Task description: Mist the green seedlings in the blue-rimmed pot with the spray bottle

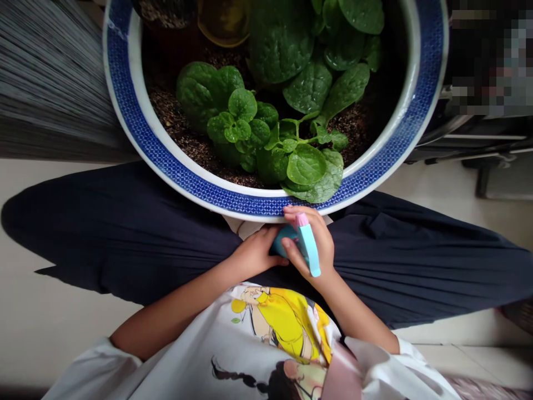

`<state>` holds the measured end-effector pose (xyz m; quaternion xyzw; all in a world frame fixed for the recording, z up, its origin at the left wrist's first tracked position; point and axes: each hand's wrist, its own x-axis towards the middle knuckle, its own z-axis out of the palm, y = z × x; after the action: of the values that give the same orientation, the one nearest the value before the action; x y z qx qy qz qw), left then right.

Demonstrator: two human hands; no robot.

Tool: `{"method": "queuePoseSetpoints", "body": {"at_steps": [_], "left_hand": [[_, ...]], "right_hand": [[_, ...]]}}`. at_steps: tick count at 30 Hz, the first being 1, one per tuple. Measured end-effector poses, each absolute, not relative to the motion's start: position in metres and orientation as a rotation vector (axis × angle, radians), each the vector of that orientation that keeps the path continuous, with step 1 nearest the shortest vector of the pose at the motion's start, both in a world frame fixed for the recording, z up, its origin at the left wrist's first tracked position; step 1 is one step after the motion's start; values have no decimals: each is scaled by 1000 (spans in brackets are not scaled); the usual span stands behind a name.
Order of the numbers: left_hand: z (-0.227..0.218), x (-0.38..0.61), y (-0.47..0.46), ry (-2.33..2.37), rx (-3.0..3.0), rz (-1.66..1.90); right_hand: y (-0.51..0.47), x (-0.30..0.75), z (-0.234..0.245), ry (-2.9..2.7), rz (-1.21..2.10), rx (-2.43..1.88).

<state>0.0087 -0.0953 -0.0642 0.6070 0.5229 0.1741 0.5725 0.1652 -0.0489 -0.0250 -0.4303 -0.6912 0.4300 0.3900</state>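
Note:
My right hand [318, 244] is wrapped round a light blue spray bottle head with a pink tip [308, 247], held just below the rim of a big blue-and-white ceramic planter [166, 161]. Beside it, my left hand [254, 253] is closed on the teal body of the same bottle [280, 244] from the left side. Inside the planter, broad green leafy plants [287, 111] grow out of dark soil. Both hands rest over my lap in dark trousers.
A grey ribbed curtain or blind [45, 83] hangs at the left. Dark metal furniture legs [478, 150] stand at the right on a pale floor. A yellow object [225, 22] and a small dark pot [166, 14] sit at the planter's far side.

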Motion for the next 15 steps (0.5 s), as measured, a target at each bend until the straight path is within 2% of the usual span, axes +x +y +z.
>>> {"method": "queuePoseSetpoints", "body": {"at_steps": [3,10,15], "left_hand": [[-62,10,-97,1256,1446,326],[-49,9,-93,1181,1405,222],[-56,10,-95,1195,1419,285]], "right_hand": [[-49,165,-23,-1758,1096,-1075],[-59,167,-24,-1700,1048,-1417],[-53,166,-23,-1757,1107,-1225]]}}
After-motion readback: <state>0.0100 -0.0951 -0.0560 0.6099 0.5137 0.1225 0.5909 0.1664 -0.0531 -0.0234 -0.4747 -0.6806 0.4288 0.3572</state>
